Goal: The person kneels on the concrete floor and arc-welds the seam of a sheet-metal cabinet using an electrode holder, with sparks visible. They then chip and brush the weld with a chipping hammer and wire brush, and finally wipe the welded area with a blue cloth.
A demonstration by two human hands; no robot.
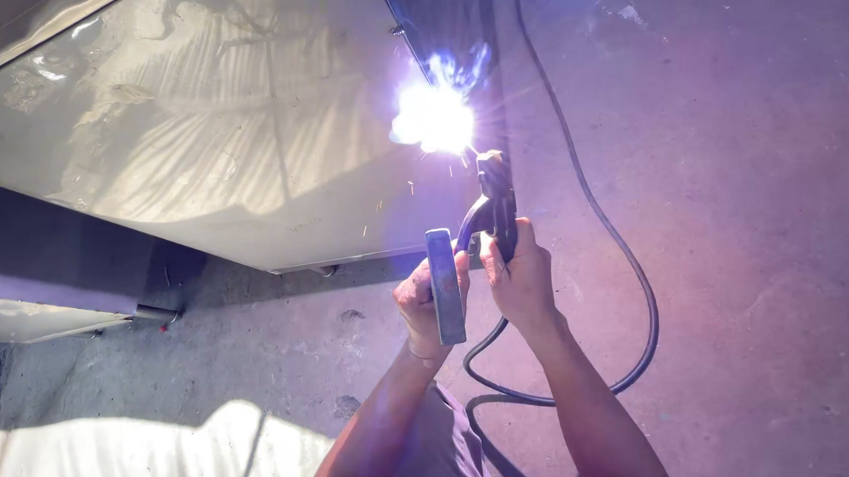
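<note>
My right hand grips a dark welding electrode holder. Its tip meets the edge of a large pale metal sheet panel, where a bright white-blue arc flares with sparks and smoke. My left hand is closed around a flat grey metal bar, held upright just left of the holder. Both forearms reach up from the bottom of the view. A black cable loops from the holder down past my right arm.
Grey concrete floor spreads to the right and below. A second pale panel edge lies at the left, low down. A sunlit patch covers the floor at bottom left.
</note>
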